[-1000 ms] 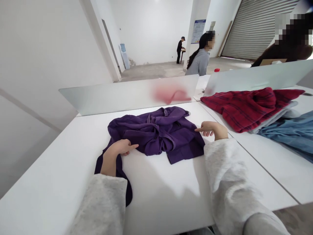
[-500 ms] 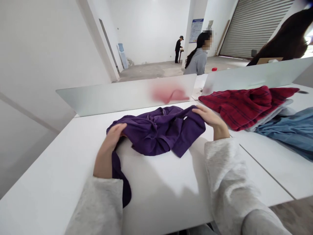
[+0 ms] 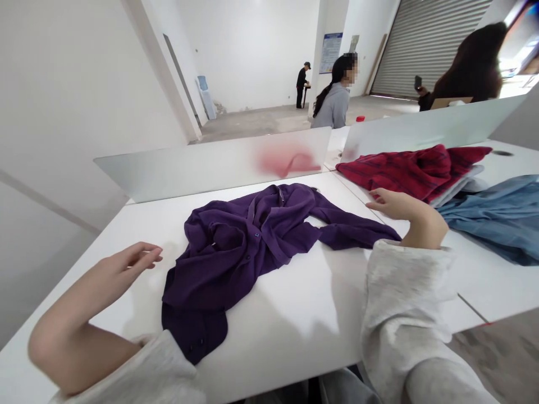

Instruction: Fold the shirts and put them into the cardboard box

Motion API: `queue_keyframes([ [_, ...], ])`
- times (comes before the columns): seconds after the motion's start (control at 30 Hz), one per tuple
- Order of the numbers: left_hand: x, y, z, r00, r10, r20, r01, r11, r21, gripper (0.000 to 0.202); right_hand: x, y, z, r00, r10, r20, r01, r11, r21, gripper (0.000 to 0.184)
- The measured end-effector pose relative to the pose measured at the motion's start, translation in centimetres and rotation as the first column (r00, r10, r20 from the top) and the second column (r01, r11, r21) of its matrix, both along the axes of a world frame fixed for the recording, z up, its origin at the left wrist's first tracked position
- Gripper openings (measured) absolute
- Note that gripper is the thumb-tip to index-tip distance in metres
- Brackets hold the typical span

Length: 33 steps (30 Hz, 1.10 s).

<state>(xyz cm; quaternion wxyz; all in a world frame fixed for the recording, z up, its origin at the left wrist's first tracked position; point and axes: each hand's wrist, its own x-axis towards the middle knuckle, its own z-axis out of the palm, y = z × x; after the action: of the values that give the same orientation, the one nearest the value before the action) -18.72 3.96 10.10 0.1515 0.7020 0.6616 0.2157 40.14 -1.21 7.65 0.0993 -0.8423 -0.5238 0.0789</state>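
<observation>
A purple button-up shirt point(image 3: 269, 230) lies crumpled on the white table point(image 3: 295, 314), its collar toward the far side. One sleeve stretches to the right, and a cuff hangs toward the near left. My left hand point(image 3: 135, 261) is raised to the left of the shirt, fingers loosely extended and holding nothing. Above and beyond the end of the right sleeve hovers my right hand point(image 3: 391, 203), also without anything in it, its fingers stretched out to the left.
A red plaid shirt point(image 3: 412, 171) and a blue garment point(image 3: 497, 219) lie to the right. Frosted dividers point(image 3: 202, 165) run along the table's far edge, with a blurred red shape behind one. Several people are beyond; one person point(image 3: 332, 92) wears grey.
Both hands have let go of the purple shirt and moved outward, left and right. The shirt now rests flatter on the table, with its right sleeve extended.
</observation>
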Motion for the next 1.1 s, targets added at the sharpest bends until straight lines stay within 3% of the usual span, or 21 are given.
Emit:
queue_keyframes([
  [0.1, 2.0, -0.2, 0.6, 0.977, -0.137, -0.162, 0.115, 0.983, -0.14, 0.054, -2.6, -1.1, 2.2, 0.994, 0.099, 0.037, -0.101, 0.994, 0.041, 0.045],
  [0.17, 2.9, -0.4, 1.0, 0.969, -0.141, -0.203, 0.131, 0.989, -0.064, 0.054, -4.8, -1.1, 2.7, 0.973, 0.228, 0.046, -0.23, 0.973, 0.03, 0.035],
  [0.23, 3.2, -0.6, 1.1, 0.961, -0.147, -0.236, 0.155, 0.988, 0.016, 0.055, -6.9, -0.4, 1.7, 0.917, 0.398, 0.021, -0.397, 0.916, -0.061, 0.024],
  [0.33, 3.2, -1.1, 0.3, 0.949, -0.164, -0.268, 0.179, 0.983, 0.03, 0.056, -9.6, 1.1, -2.3, 0.794, 0.607, -0.024, -0.602, 0.781, -0.166, 0.019],
  [0.4, 3.2, -1.4, -1.2, 0.941, -0.186, -0.282, 0.18, 0.983, -0.046, 0.056, -10.7, 1.7, -5.5, 0.761, 0.648, 0.007, -0.641, 0.755, -0.137, 0.02],
  [0.47, 3.4, -1.8, -3.6, 0.927, -0.208, -0.312, 0.166, 0.974, -0.156, 0.055, -11.3, 1.8, -8.0, 0.766, 0.641, 0.05, -0.636, 0.767, -0.084, 0.027],
  [0.53, 3.7, -2.2, -6.3, 0.905, -0.204, -0.374, 0.115, 0.962, -0.246, 0.053, -11.7, 1.7, -9.4, 0.766, 0.641, 0.037, -0.641, 0.767, -0.01, 0.026],
  [0.6, 4.0, -2.8, -8.7, 0.879, -0.173, -0.445, 0.047, 0.959, -0.28, 0.046, -11.9, 1.4, -9.5, 0.764, 0.644, -0.036, -0.637, 0.762, 0.116, 0.024],
  [0.67, 4.2, -3.4, -10.2, 0.873, -0.138, -0.468, 0.02, 0.968, -0.25, 0.033, -12.3, 1.0, -8.8, 0.777, 0.612, -0.145, -0.566, 0.782, 0.262, 0.025],
  [0.73, 4.1, -3.9, -10.7, 0.915, -0.1, -0.39, 0.035, 0.985, -0.171, 0.022, -12.8, 0.5, -7.4, 0.795, 0.555, -0.247, -0.454, 0.813, 0.364, 0.029],
  [0.8, 3.9, -4.2, -10.1, 0.986, -0.053, -0.157, 0.044, 0.997, -0.059, 0.018, -13.5, -0.2, -5.6, 0.788, 0.518, -0.334, -0.35, 0.822, 0.449, 0.032],
  [0.87, 3.7, -4.6, -9.0, 0.984, -0.026, 0.178, 0.017, 0.999, 0.05, 0.021, -14.2, -0.9, -3.6, 0.756, 0.497, -0.426, -0.223, 0.807, 0.546, 0.032],
  [0.93, 3.5, -5.2, -7.6, 0.894, -0.016, 0.448, -0.046, 0.991, 0.126, 0.027, -14.8, -1.4, -1.6, 0.682, 0.494, -0.54, -0.052, 0.769, 0.638, 0.03],
  [1.0, 3.2, -6.3, -6.5, 0.796, 0.01, 0.606, -0.154, 0.97, 0.186, 0.033, -14.9, -1.7, 0.0, 0.561, 0.515, -0.648, 0.151, 0.706, 0.692, 0.028],
  [1.07, 2.5, -7.9, -5.9, 0.769, 0.073, 0.635, -0.251, 0.948, 0.194, 0.036, -14.4, -1.9, 0.5, 0.417, 0.543, -0.729, 0.336, 0.653, 0.678, 0.028],
  [1.1, 2.0, -8.8, -5.9, 0.805, 0.131, 0.578, -0.267, 0.951, 0.157, 0.037, -14.0, -2.1, 0.3, 0.343, 0.541, -0.768, 0.407, 0.651, 0.64, 0.029],
])
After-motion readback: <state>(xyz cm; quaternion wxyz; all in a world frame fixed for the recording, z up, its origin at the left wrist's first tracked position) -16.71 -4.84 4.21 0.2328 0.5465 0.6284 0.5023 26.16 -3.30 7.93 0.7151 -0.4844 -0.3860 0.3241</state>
